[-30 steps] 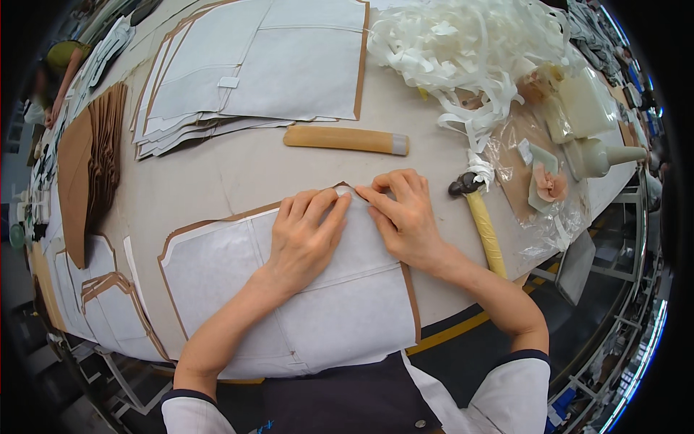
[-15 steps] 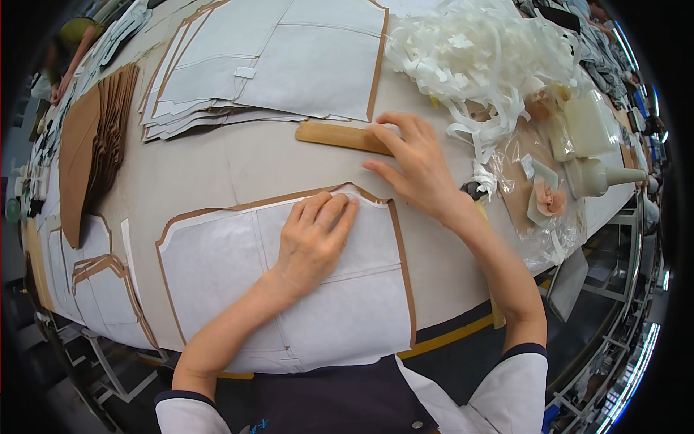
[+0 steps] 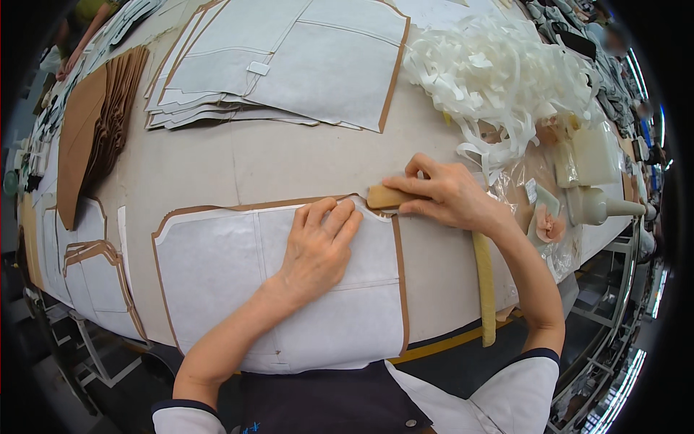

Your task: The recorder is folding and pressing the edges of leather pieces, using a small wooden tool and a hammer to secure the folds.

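A white garment panel (image 3: 210, 271) with brown-bordered edges lies before me on the table. My left hand (image 3: 322, 242) rests on it, fingers laid out over the panel and fingertips by its upper edge, holding nothing. In my right hand (image 3: 455, 195) is a flat wooden stick (image 3: 387, 197), gripped between thumb and fingers. Its free end points left and meets the panel's upper right corner, close to my left fingertips. The rest of the stick is hidden in my right hand.
Beyond lies a stack of similar panels (image 3: 340, 72). Folded brown pieces (image 3: 108, 116) and smaller panels (image 3: 101, 282) are at left. White strip scraps (image 3: 499, 72), a squeeze bottle (image 3: 596, 206) and a yellow strip (image 3: 484, 289) lie at right. Another person's arm (image 3: 83, 40) shows far left.
My right hand has picked the wooden stick up off the table and brought it nearer, down to the panel's corner. My left hand stays on the panel. The view has shifted slightly.
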Tool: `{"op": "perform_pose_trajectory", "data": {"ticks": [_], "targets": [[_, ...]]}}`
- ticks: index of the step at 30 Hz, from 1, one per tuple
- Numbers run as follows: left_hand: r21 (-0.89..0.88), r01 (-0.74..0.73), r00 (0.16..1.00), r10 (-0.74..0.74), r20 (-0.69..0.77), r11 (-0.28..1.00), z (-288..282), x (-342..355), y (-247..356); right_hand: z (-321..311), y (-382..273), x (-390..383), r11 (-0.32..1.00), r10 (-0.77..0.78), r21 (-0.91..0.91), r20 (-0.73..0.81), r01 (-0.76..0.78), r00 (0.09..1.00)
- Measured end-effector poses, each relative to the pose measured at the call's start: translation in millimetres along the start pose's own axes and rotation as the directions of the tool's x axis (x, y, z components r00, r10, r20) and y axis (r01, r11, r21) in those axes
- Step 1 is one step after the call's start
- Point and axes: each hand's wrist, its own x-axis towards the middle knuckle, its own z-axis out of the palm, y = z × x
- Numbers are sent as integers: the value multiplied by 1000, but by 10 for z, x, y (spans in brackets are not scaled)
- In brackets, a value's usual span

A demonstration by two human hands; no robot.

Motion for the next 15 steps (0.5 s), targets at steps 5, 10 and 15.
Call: {"op": "perform_pose_trajectory", "data": {"ticks": [5, 10, 15], "targets": [[2, -8, 1000, 8, 29, 1000, -21, -3, 37, 3, 10, 26, 969, -216, -138, -55, 207, 975], [-9, -3, 999, 4, 42, 1000, -56, -45, 101, -24, -56, 94, 933, -297, -200, 42, 300, 954], [65, -8, 1000, 7, 9, 998, -51, -110, 166, 19, -84, 23, 926, -322, -203, 19, 319, 946]]}}
